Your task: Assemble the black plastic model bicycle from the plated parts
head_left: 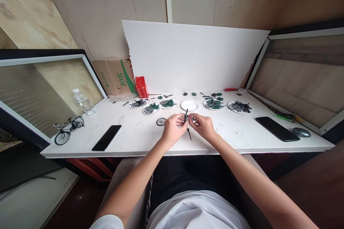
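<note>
Both hands meet over the front middle of the white table (139, 139). My left hand (173, 128) is closed around a small dark bicycle part (186, 114) that points up and away from me. The fingers of my right hand (203, 126) pinch at the same part from the right; what exactly lies between those fingertips is partly hidden. Below the hands, a thin dark piece (189, 135) shows, and I cannot tell if it is attached. A small spoked wheel (161, 121) lies just left of my left hand.
A complete model bicycle (70, 128) stands at left, near a bottle (84, 103) and a phone (106, 138). Plates of dark and green parts (152, 108) line the back, around a white plate (190, 105). At right lie another phone (277, 128) and a mouse (301, 132).
</note>
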